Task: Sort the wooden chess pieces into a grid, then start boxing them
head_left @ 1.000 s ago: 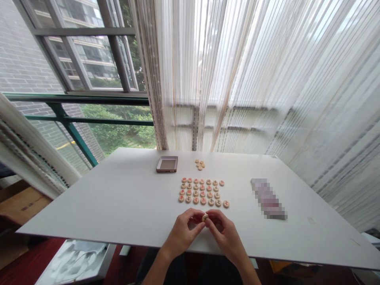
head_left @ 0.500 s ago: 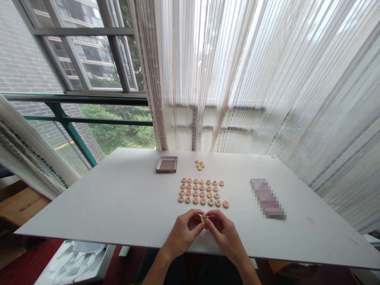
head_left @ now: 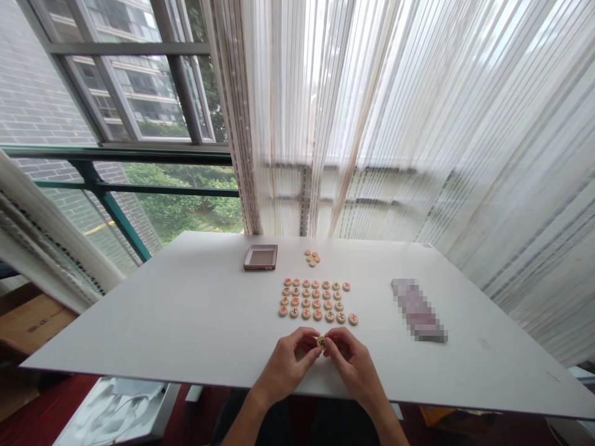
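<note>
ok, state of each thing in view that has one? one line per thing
Left hand, pinching the held piece
Right hand, pinching the same piece
Held piece, tilted, dark-marked face showing
Pieces in four rows, flat, marked faces up
Loose pieces, clustered, no marks visible
Tray, open-topped
Sheer curtain, drawn across
White box, open, white items inside
Pixelated item, can't tell

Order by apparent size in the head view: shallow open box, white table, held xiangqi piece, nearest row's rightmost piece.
1. White table
2. Shallow open box
3. Held xiangqi piece and nearest row's rightmost piece: too alike to rank, the held one partly covered.
</note>
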Demonstrator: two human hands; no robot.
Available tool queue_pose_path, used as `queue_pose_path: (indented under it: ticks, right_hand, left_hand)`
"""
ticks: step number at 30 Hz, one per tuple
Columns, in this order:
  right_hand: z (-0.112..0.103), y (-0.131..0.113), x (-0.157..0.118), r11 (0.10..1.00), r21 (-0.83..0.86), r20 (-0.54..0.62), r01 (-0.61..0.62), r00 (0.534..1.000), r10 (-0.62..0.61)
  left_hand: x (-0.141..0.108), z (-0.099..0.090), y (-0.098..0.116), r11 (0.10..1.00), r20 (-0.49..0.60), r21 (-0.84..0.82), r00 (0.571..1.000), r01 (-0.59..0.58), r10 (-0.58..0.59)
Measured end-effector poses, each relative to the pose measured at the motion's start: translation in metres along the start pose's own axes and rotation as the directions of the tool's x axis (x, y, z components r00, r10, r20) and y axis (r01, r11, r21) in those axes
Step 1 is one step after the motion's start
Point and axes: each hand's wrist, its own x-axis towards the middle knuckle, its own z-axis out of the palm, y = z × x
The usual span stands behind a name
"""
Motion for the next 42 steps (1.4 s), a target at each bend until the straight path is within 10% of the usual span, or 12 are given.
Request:
queue_pose_path:
  ticks: [42]
  right_hand:
    - [0.0004,-0.0043,-0.0019,0.998,-0.018,0.041,0.061,0.997,-0.060]
  left_hand:
    - [-0.0014,0.0000,-0.0026,1.000,0.006,-0.020,1.000,-0.009,0.009]
